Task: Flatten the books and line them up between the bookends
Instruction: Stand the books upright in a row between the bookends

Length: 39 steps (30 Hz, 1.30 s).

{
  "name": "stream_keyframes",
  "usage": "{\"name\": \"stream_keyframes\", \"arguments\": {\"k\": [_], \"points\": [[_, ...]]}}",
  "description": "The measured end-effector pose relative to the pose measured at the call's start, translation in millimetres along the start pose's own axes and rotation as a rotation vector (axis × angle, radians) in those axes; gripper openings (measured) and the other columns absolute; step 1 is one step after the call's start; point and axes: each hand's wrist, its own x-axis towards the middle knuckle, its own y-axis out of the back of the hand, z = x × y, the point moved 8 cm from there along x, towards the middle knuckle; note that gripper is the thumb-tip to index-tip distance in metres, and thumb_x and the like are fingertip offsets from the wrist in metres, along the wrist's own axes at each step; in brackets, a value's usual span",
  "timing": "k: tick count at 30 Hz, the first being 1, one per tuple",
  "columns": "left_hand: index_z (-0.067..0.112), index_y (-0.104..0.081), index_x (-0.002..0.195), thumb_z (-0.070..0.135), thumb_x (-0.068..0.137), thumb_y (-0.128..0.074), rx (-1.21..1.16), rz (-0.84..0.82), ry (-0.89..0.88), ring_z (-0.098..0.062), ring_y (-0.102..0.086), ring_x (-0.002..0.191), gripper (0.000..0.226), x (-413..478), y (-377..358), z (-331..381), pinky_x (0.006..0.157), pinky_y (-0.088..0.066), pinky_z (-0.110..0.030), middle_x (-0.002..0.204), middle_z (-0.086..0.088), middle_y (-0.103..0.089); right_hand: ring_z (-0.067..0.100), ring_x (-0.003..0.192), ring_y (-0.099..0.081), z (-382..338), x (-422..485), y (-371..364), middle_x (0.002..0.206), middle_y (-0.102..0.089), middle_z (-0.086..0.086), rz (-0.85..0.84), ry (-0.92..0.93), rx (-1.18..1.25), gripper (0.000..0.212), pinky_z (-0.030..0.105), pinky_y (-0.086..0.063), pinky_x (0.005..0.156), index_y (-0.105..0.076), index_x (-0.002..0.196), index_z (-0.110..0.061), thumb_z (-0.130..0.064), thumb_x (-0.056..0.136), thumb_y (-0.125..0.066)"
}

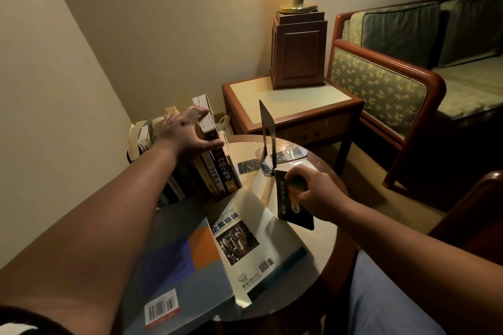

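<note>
At the far left edge of the round glass-topped wooden table, my left hand lies spread over the tops of a row of upright paperback books, fingers pressed against the tallest one and thumb across the top of the rightmost spine. The row leans a little to the left. My right hand is well apart from it, towards the right edge, fingers curled tight round a small dark green book that I hold tilted, its lower corner over the tabletop. Just beyond that book stands a black metal L-shaped bookend, upright near the far edge, its base plate flat on the glass. Along the near edge two large books lie flat: a grey book with blue and orange blocks and, overlapping its right side, a cream book with a photograph and barcode. Beyond the table I see a square wooden side table bearing a brass lamp on a wooden plinth, and beside it a green patterned sofa.
</note>
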Motion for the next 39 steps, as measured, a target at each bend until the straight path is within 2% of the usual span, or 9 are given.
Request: {"name": "stream_keyframes", "arguments": {"k": [7, 12, 16, 21, 27, 31, 33, 36, 39], "points": [[0.024, -0.035, 0.145, 0.062, 0.072, -0.072, 0.021, -0.008, 0.008, -0.034, -0.035, 0.138, 0.091, 1, -1, -1, 0.111, -0.026, -0.05, 0.155, -0.004, -0.034, 0.021, 0.117, -0.051, 0, 5, 1, 0.115, -0.048, -0.015, -0.162, -0.036, 0.11, 0.05, 0.022, -0.059, 0.068, -0.057, 0.133, -0.024, 0.002, 0.09, -0.062], [0.023, -0.036, 0.145, 0.062, 0.072, -0.071, 0.024, 0.007, -0.007, -0.031, -0.036, 0.139, 0.09, 1, 1, 1, 0.111, -0.026, -0.049, 0.155, -0.004, -0.034, 0.027, 0.129, -0.048, -30, 27, -9, 0.139, -0.05, 0.004, -0.038, 0.103, -0.003, 0.056, 0.029, -0.055, 0.088, -0.05, 0.141, -0.023, 0.001, 0.091, -0.062], [0.023, -0.036, 0.145, 0.07, 0.067, -0.07, 0.02, -0.002, -0.013, -0.029, -0.036, 0.139, 0.096, -1, 1, 2, 0.112, -0.024, -0.048, 0.154, -0.002, -0.035, 0.036, 0.124, -0.055, -59, 59, -28, 0.138, -0.054, 0.015, 0.002, 0.217, -0.045, 0.056, 0.035, -0.058, 0.086, -0.047, 0.143, -0.018, 0.006, 0.093, -0.055], [0.025, -0.036, 0.144, 0.085, 0.055, -0.049, 0.022, -0.008, -0.005, -0.028, -0.036, 0.138, 0.108, 0, 0, -2, 0.112, -0.025, -0.047, 0.154, -0.002, -0.035, 0.034, 0.127, -0.053, -69, 106, -54, 0.141, -0.051, 0.016, 0.004, 0.21, -0.091, 0.059, 0.044, -0.055, 0.095, -0.039, 0.148, -0.021, 0.002, 0.096, -0.051], [0.026, -0.036, 0.145, 0.087, 0.054, -0.044, 0.024, 0.011, -0.02, -0.029, -0.036, 0.139, 0.11, 0, -2, -3, 0.112, -0.024, -0.048, 0.154, -0.002, -0.036, 0.034, 0.135, -0.044, -71, 116, -95, 0.151, -0.041, 0.015, -0.23, 0.095, 0.357, 0.051, 0.047, -0.052, 0.096, -0.027, 0.154, -0.033, -0.039, 0.105, -0.039], [0.025, -0.036, 0.144, 0.087, 0.054, -0.042, 0.003, 0.012, -0.019, -0.028, -0.036, 0.139, 0.11, 1, -2, -5, 0.113, -0.023, -0.048, 0.153, -0.002, -0.037, 0.016, 0.124, -0.045, -68, 106, -104, 0.139, -0.042, 0.002, -0.247, 0.115, 0.507, 0.049, 0.012, -0.051, 0.069, -0.025, 0.154, -0.023, -0.036, 0.107, -0.026], [0.025, -0.037, 0.144, 0.087, 0.054, -0.045, -0.004, 0.017, -0.018, -0.028, -0.036, 0.138, 0.108, 1, -3, -5, 0.112, -0.024, -0.048, 0.153, -0.002, -0.037, 0.008, 0.111, -0.05, -65, 107, -104, 0.132, -0.043, 0.002, -0.246, 0.103, 0.562, 0.044, 0.01, -0.05, 0.062, -0.031, 0.149, -0.018, -0.033, 0.108, -0.023], [0.026, -0.037, 0.144, 0.083, 0.058, -0.053, -0.009, 0.012, -0.011, -0.03, -0.035, 0.139, 0.105, 1, -4, -5, 0.111, -0.025, -0.048, 0.154, -0.003, -0.036, 0.033, 0.129, -0.045, -57, 107, -101, 0.141, -0.043, 0.019, -0.257, 0.026, 0.565, 0.038, 0.023, -0.047, 0.07, -0.037, 0.137, -0.02, -0.039, 0.107, -0.022], [0.025, -0.037, 0.144, 0.078, 0.06, -0.056, -0.011, 0.025, -0.009, -0.03, -0.036, 0.138, 0.101, -1, -1, -2, 0.111, -0.026, -0.047, 0.153, -0.003, -0.036, 0.034, 0.137, -0.041, -43, 104, -95, 0.144, -0.045, 0.016, -0.186, 0.02, 0.397, 0.05, 0.035, -0.045, 0.093, -0.034, 0.147, -0.015, -0.043, 0.106, -0.026]]}}
